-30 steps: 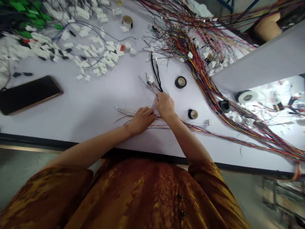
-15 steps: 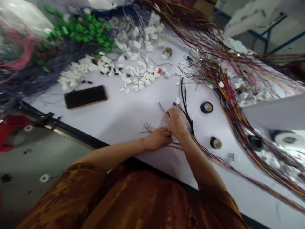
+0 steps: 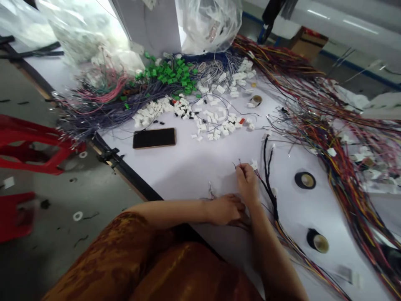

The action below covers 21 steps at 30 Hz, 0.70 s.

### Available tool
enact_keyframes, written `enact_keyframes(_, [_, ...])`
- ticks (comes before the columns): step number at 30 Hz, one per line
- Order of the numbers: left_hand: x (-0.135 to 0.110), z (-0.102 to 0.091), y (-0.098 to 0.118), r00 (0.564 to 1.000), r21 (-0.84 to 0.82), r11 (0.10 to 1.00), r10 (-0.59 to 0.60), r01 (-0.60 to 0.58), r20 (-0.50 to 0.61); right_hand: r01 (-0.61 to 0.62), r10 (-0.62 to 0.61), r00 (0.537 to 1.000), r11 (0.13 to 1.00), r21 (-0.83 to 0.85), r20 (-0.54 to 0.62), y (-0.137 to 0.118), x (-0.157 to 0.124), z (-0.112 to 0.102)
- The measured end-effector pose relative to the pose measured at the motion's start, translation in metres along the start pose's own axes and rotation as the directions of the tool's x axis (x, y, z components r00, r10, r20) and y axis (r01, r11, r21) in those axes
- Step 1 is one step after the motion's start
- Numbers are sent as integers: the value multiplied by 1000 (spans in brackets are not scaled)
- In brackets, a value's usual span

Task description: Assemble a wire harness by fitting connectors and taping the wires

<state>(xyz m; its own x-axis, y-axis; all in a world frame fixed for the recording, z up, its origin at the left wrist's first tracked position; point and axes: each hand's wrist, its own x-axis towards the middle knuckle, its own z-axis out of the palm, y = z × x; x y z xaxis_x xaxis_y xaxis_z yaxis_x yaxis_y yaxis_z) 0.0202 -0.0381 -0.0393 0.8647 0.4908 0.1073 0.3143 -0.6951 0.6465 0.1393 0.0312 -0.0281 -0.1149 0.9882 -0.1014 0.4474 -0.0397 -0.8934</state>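
My right hand [image 3: 247, 179] is closed in a pinch on thin wires [image 3: 237, 163], whose metal-tipped ends stick out past the fingertips. Below and to its left, my left hand [image 3: 227, 209] has its fingers curled round more wires, with loose wire ends [image 3: 211, 190] showing beyond the wrist side. Beside the right hand lies a white connector [image 3: 254, 165] on dark wires. Just right of it runs a wire harness [image 3: 272, 194] with two black-taped branches, its coloured wires trailing to the lower right. Part of the wires is hidden under my hands.
Piles of white connectors [image 3: 219, 125] and green connectors [image 3: 175, 73] lie at the back. A phone [image 3: 154, 138] rests at left. Tape rolls [image 3: 305, 180] and a thick wire bundle [image 3: 341, 184] lie at right. Beyond the black table edge [image 3: 134, 177] stands a red stool [image 3: 34, 144].
The camera view has swung, so everything sits further right and lower. My right hand now pinches wire ends upright at its fingertips; my left stays curled low beside it.
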Motion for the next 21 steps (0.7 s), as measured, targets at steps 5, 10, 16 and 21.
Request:
enact_keyframes(5, [-12, -32, -16, 727, -483, 747, -626, 456, -282, 17, -18, 999, 1000, -17, -31, -1, -7, -3])
enact_keyframes(10, [-3, -48, -39, 701, -808, 479, -703, 344, -119, 75, -74, 996, 997, -19, 49, -8, -13, -8])
enact_keyframes(16, [0, -33, -9, 773, -370, 763, -614, 530, -158, 226, -224, 974, 969, -103, 30, -1, -7, -17])
enact_keyframes(21, [-20, -12, 22, 928, 109, 926, -368, 361, 53, 333, -345, 938, 922, -196, -30, 17, 17, -24])
